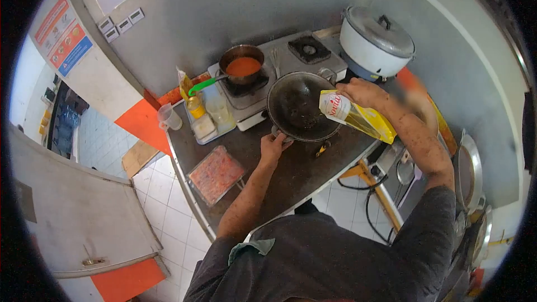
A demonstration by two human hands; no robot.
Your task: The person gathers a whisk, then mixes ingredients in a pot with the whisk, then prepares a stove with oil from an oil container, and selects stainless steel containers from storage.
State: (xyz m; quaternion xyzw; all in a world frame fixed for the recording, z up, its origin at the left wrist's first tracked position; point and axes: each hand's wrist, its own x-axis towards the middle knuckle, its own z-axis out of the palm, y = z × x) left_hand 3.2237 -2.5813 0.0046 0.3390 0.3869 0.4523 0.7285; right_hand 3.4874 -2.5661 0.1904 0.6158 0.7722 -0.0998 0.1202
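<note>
A dark wok [302,103] is at the middle of the view, its near side over the counter and its far side by the stove. My left hand [274,146] is closed on the wok's near handle. My right hand [362,92] grips the top of a yellow and clear oil pouch [363,120]. The pouch lies tilted over the wok's right rim, its printed white end towards the wok. Whether oil is flowing from it I cannot tell. Inside the wok the surface looks dark and shiny.
A pot of orange sauce [243,67] with a green handle sits on the stove [249,113]. Left are a tray [224,132] with a yellow bottle, a clear jug [169,117] and a pack of minced meat [216,175]. A large rice cooker [369,45] stands back right.
</note>
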